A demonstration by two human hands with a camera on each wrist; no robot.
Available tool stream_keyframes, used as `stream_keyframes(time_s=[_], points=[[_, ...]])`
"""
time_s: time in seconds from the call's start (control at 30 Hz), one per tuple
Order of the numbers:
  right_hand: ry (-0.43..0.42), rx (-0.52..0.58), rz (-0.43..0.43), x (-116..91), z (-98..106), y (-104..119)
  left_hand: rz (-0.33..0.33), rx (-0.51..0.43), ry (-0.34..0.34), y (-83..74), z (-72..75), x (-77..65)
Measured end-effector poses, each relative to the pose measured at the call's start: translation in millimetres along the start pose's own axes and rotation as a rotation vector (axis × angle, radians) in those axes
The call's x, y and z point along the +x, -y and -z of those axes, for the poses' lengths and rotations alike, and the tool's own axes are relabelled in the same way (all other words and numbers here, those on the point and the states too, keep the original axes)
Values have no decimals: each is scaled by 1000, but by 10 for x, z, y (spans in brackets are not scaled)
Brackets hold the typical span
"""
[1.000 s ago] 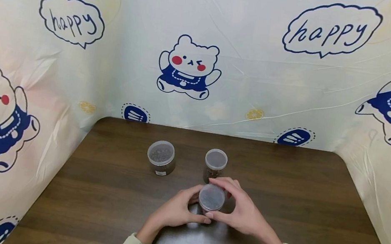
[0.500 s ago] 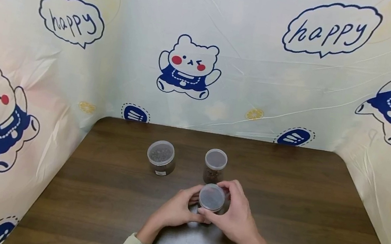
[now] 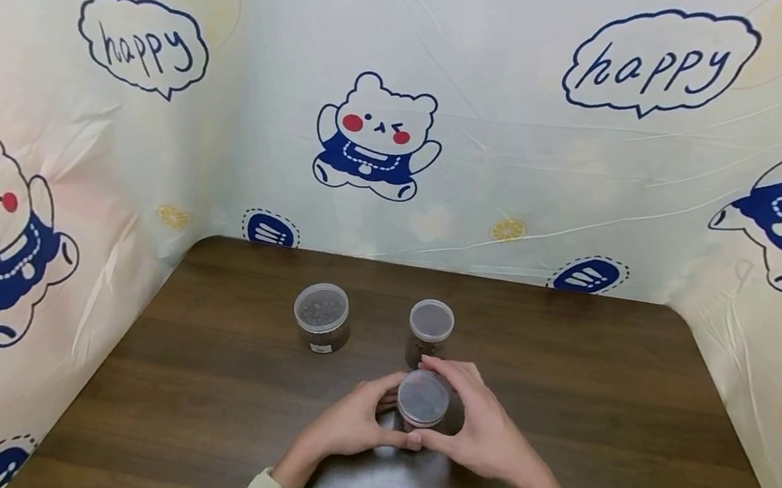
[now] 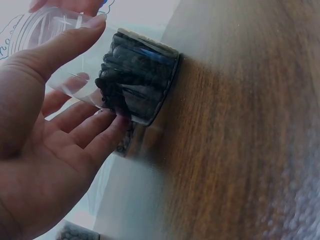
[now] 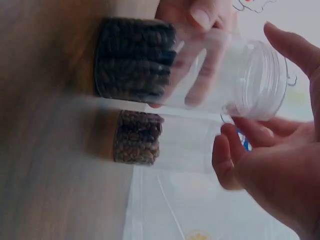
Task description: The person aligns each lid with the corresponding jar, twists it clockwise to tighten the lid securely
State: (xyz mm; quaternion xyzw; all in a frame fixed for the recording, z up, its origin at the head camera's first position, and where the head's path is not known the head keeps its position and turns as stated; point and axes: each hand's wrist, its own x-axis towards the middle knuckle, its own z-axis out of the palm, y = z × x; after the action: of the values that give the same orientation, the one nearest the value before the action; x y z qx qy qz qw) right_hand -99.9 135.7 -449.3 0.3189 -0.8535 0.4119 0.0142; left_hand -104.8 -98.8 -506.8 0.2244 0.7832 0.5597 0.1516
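Note:
A clear cylindrical jar (image 5: pixel 132 60) with dark seed-like pieces in its lower half stands upright, its base at the tabletop. My left hand (image 3: pixel 353 420) grips the jar's body, thumb on the near side and fingers behind. Around the rim of its translucent lid (image 3: pixel 424 396), my right hand (image 3: pixel 488 431) has its thumb and fingers curled loosely. In the right wrist view, that thumb (image 5: pixel 287 45) is close beside the lid's edge. Just behind stands a second lidded jar (image 5: pixel 137 137), holding brown bean-like pieces.
A wider lidded jar (image 3: pixel 322 318) with dark grains and a small white label stands back left on the brown wooden table (image 3: pixel 203 385). Cloth (image 3: pixel 488 149) printed with cartoon bears hangs along the back and both sides of the table.
My right hand turned inward around the lid half a second ago, then swung back outward to about its earlier pose. The left hand and all the jars have kept their places.

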Motion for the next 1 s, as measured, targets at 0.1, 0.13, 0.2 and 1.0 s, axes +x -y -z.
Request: stream_keyframes(time_s=[0.1,0.13,0.2,1.0], points=[[37,49,25,16,40,-42,-8,5,0,1,-9,-7],[47,67,26,20,50,-52,-13,5,1,1,-11,-9],[57,89,18,23,61,-67,-17,5,3,2,-14,-11],[-173,12,-81,-73,-143,50,-9,22,-11,-33,1,11]])
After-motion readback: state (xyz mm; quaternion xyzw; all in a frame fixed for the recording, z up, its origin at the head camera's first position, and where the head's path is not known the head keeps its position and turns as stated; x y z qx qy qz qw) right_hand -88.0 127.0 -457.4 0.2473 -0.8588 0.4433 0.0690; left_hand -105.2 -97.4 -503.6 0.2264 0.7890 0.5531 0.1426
